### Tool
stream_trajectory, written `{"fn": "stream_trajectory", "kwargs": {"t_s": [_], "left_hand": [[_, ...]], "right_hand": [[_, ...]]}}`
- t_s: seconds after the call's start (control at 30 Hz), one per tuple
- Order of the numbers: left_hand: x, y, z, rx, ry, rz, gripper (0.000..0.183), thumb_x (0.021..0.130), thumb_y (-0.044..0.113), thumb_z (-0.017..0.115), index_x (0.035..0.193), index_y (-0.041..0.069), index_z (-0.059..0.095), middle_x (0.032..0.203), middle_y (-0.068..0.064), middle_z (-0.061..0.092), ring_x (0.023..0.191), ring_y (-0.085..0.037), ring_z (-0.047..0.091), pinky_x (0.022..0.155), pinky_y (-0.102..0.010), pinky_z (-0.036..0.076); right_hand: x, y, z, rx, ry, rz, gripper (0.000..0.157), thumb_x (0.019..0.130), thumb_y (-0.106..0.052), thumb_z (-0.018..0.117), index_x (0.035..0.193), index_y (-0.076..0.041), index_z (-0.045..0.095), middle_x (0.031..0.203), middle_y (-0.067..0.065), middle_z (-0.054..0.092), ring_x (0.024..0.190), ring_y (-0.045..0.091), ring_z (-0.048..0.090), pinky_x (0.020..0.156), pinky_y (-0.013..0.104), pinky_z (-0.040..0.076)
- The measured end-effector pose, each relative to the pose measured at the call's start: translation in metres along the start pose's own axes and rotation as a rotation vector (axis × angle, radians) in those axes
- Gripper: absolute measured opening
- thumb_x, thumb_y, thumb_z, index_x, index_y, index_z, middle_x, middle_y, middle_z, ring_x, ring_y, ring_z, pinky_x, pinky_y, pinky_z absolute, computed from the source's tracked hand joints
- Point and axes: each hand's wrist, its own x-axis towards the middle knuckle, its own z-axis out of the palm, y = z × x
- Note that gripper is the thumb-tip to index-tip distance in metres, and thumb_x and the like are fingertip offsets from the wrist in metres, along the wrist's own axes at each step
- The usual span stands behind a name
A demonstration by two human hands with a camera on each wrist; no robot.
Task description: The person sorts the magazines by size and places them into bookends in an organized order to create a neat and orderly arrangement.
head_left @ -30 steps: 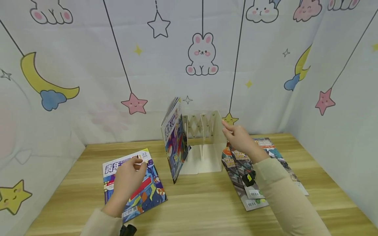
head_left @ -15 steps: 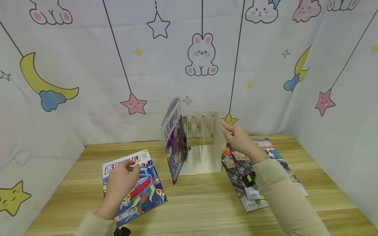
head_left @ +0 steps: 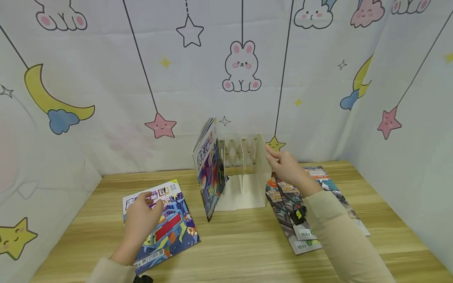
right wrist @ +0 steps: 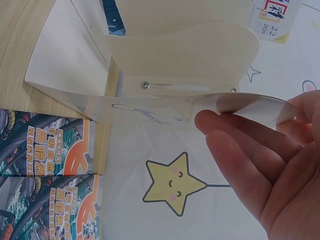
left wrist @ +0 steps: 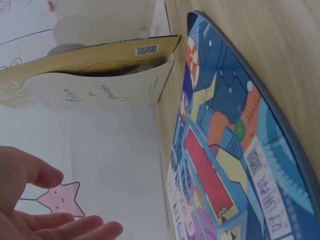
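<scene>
My left hand (head_left: pixel 141 220) hovers over a colourful blue magazine (head_left: pixel 175 224) lying flat on the table. In the left wrist view, the thumb and fingers (left wrist: pixel 75 227) are spread apart with nothing between them. A cream expandable bookend rack (head_left: pixel 230 192) stands at the back. Its leftmost slot holds an upright magazine (head_left: pixel 209 177) with a matching cover, beside the end panel (left wrist: pixel 95 90) with script lettering. My right hand (head_left: pixel 288 169) pinches the upper edge of the rack's right end panel (right wrist: pixel 150 107), thumb on one side and fingers on the other.
Several magazines (head_left: pixel 306 245) with darker covers lie overlapping on the right of the wooden table (head_left: pixel 240 247), partly under my right forearm. A white curtain (head_left: pixel 198 86) printed with rabbits, stars and moons hangs behind and along both sides.
My left hand has drifted left and slightly down over the flat magazine, its thumb and fingers parting and exposing more of the cover. My right hand stays at the rack's end panel.
</scene>
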Motion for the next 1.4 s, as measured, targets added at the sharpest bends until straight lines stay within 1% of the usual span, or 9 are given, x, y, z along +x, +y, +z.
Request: {"fn": "stream_trajectory", "kwargs": {"t_s": [0.37, 0.43, 0.5, 0.57, 0.67, 0.7, 0.83, 1.17, 1.4], "left_hand": [[0.003, -0.008, -0.004, 0.091, -0.058, -0.038, 0.063, 0.091, 0.031, 0.051, 0.134, -0.013, 0.038, 0.129, -0.035, 0.048, 0.111, -0.048, 0.052, 0.092, -0.057, 0.046], [0.003, -0.009, -0.005, 0.092, -0.073, -0.043, 0.063, 0.091, 0.031, 0.051, 0.134, -0.014, 0.038, 0.130, -0.035, 0.047, 0.112, -0.048, 0.051, 0.092, -0.057, 0.046], [0.004, -0.011, -0.006, 0.092, -0.082, -0.047, 0.063, 0.091, 0.031, 0.051, 0.134, -0.015, 0.038, 0.130, -0.036, 0.047, 0.111, -0.048, 0.052, 0.091, -0.056, 0.047], [0.005, -0.013, -0.007, 0.092, -0.092, -0.058, 0.065, 0.091, 0.031, 0.052, 0.134, -0.015, 0.037, 0.129, -0.037, 0.046, 0.108, -0.047, 0.054, 0.087, -0.052, 0.051], [0.006, -0.016, -0.008, 0.091, -0.107, -0.078, 0.066, 0.091, 0.032, 0.053, 0.133, -0.017, 0.036, 0.129, -0.038, 0.045, 0.102, -0.045, 0.057, 0.079, -0.048, 0.055], [0.006, -0.017, -0.009, 0.094, -0.111, -0.081, 0.067, 0.091, 0.032, 0.053, 0.133, -0.017, 0.036, 0.128, -0.039, 0.045, 0.101, -0.045, 0.057, 0.077, -0.047, 0.055], [0.007, -0.021, -0.011, 0.116, -0.110, -0.059, 0.067, 0.091, 0.031, 0.053, 0.131, -0.020, 0.036, 0.124, -0.041, 0.046, 0.098, -0.046, 0.058, 0.080, -0.052, 0.053], [0.012, -0.032, -0.015, 0.147, -0.129, -0.039, 0.070, 0.089, 0.031, 0.054, 0.127, -0.025, 0.036, 0.110, -0.042, 0.052, 0.082, -0.039, 0.060, 0.073, -0.051, 0.055], [0.017, -0.045, -0.018, 0.136, -0.173, -0.068, 0.068, 0.090, 0.033, 0.054, 0.121, -0.025, 0.040, 0.100, -0.037, 0.054, 0.075, -0.035, 0.059, 0.067, -0.046, 0.056]], "right_hand": [[0.000, -0.001, 0.000, 0.003, 0.003, -0.005, 0.053, 0.102, -0.034, 0.039, 0.150, -0.023, 0.020, 0.080, 0.015, 0.052, 0.060, 0.019, 0.058, 0.050, 0.033, 0.050], [-0.001, -0.001, 0.000, 0.001, 0.001, -0.006, 0.052, 0.103, -0.034, 0.038, 0.151, -0.023, 0.020, 0.082, 0.018, 0.052, 0.060, 0.019, 0.058, 0.050, 0.033, 0.050], [-0.001, 0.000, -0.001, 0.002, 0.006, -0.006, 0.052, 0.103, -0.033, 0.038, 0.150, -0.023, 0.020, 0.091, 0.020, 0.057, 0.059, 0.020, 0.058, 0.049, 0.034, 0.049], [-0.001, 0.000, 0.000, 0.002, 0.006, -0.003, 0.052, 0.103, -0.034, 0.038, 0.151, -0.024, 0.020, 0.094, 0.022, 0.058, 0.060, 0.023, 0.059, 0.049, 0.034, 0.049], [0.000, 0.000, -0.001, 0.002, 0.006, -0.003, 0.052, 0.102, -0.034, 0.038, 0.151, -0.024, 0.020, 0.089, 0.019, 0.058, 0.064, 0.029, 0.060, 0.048, 0.034, 0.049], [0.000, 0.000, 0.000, 0.004, 0.004, -0.001, 0.052, 0.102, -0.034, 0.038, 0.150, -0.024, 0.020, 0.083, 0.017, 0.056, 0.066, 0.031, 0.061, 0.049, 0.033, 0.049], [0.000, -0.001, 0.000, 0.005, 0.001, 0.001, 0.053, 0.102, -0.034, 0.038, 0.150, -0.024, 0.020, 0.071, 0.013, 0.052, 0.066, 0.032, 0.060, 0.048, 0.033, 0.048], [0.001, 0.000, 0.000, -0.010, 0.003, -0.009, 0.052, 0.103, -0.034, 0.038, 0.150, -0.025, 0.020, 0.076, 0.013, 0.053, 0.056, 0.020, 0.057, 0.048, 0.033, 0.047], [0.001, -0.001, 0.000, -0.009, 0.002, -0.006, 0.052, 0.103, -0.034, 0.038, 0.150, -0.025, 0.020, 0.067, 0.010, 0.050, 0.055, 0.020, 0.056, 0.048, 0.033, 0.047]]}}
